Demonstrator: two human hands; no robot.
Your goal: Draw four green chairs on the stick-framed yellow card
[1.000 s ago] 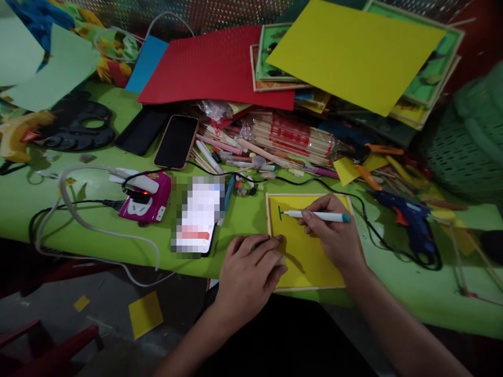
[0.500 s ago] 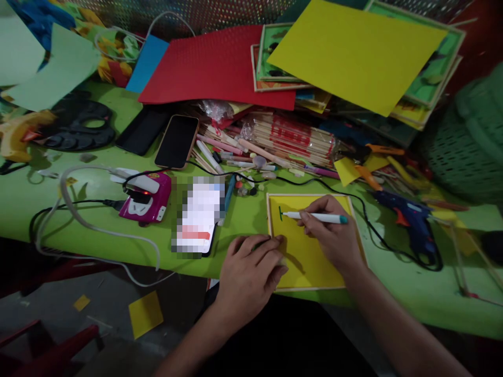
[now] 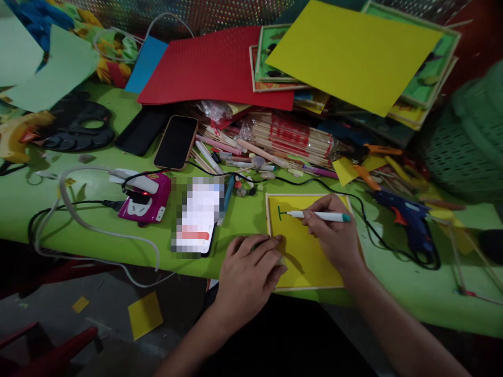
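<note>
A yellow card with a pale wooden border (image 3: 302, 262) lies on the green table near its front edge. My right hand (image 3: 334, 235) is closed on a white marker with a teal end (image 3: 320, 215), its tip touching the card's upper left corner beside a short green line. My left hand (image 3: 251, 269) rests palm down, fingers loosely bent, on the card's left edge and holds nothing.
A phone with a lit screen (image 3: 198, 217) lies left of the card, beside a pink charger (image 3: 145, 201) with cables. A blue glue gun (image 3: 408, 220) sits to the right, its black cord running behind the card. Sticks, pens, phones and coloured sheets crowd the back.
The marker tip has moved a little to the right, and the green mark on the card has grown into a short horizontal line. My left hand has not moved.
</note>
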